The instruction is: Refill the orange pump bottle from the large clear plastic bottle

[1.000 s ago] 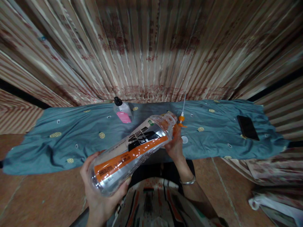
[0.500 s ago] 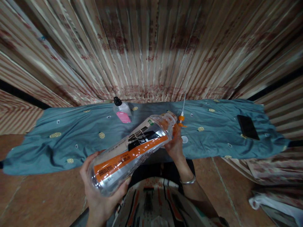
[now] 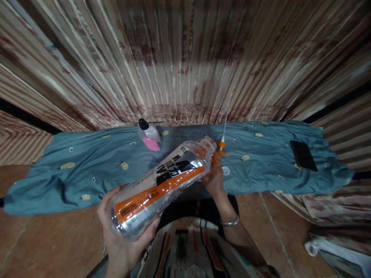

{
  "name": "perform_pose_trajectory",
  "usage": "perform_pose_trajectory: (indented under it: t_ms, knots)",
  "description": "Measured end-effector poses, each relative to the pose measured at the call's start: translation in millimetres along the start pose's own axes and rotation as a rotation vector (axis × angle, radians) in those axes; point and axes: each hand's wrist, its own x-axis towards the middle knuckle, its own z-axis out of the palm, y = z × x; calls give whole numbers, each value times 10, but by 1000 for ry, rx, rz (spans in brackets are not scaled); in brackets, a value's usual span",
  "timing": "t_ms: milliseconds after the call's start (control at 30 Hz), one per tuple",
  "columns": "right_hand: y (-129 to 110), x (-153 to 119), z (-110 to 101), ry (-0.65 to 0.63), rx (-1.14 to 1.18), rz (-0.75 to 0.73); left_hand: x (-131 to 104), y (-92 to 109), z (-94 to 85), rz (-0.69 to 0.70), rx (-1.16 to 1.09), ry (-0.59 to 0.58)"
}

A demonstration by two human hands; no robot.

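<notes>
Left of my two hands: curled round the base end of the large clear bottle (image 3: 162, 189), thumb on the near side, fingers on the far side, spread about as wide as the bottle. Left hand (image 3: 121, 235) has a firm look, but the plastic is slick and, I judge, thin; squeezing harder could buckle it.

Right hand (image 3: 213, 175): bent round an orange piece (image 3: 215, 157) at the neck, apparently gripping it. Most fingers are hidden behind the bottle, so I cannot confirm the hold, nor whether neck and orange piece touch.

Bottle position: slantwise above the near edge of the cloth-covered surface (image 3: 179, 135), neck toward the right hand, base toward me. Contents: cannot tell.

Failure modes, my estimate:
1. Mouth drifts off line. Cause: the left hand steers from the far end, so a small wrist roll swings the neck. Any liquid would land on the cloth.
2. Right-hand knock. Cause: the orange-and-white pump (image 3: 222, 145) lies just beyond the knuckles, the white disc (image 3: 226, 170) just beside the wrist.
3. Low concern: pink-labelled bottle (image 3: 150, 142) and dark phone (image 3: 303, 156), both apart from the hands.
</notes>
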Motion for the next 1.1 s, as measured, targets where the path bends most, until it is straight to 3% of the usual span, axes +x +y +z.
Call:
perform_pose_trajectory:
  t_ms: [233, 533, 767, 1100]
  knots:
    - [12, -7, 3, 2, -10, 26, 36, 47, 41, 6, 12, 55]
    - [-21, -6, 14, 17, 2, 29, 2, 31, 22, 71, 15, -1]
    - [4, -10, 14, 10, 14, 56, 50, 77, 62, 115, -24, 33]
    - [-16, -4, 20, 4, 26, -23, 25, 45, 12, 126, 4, 0]
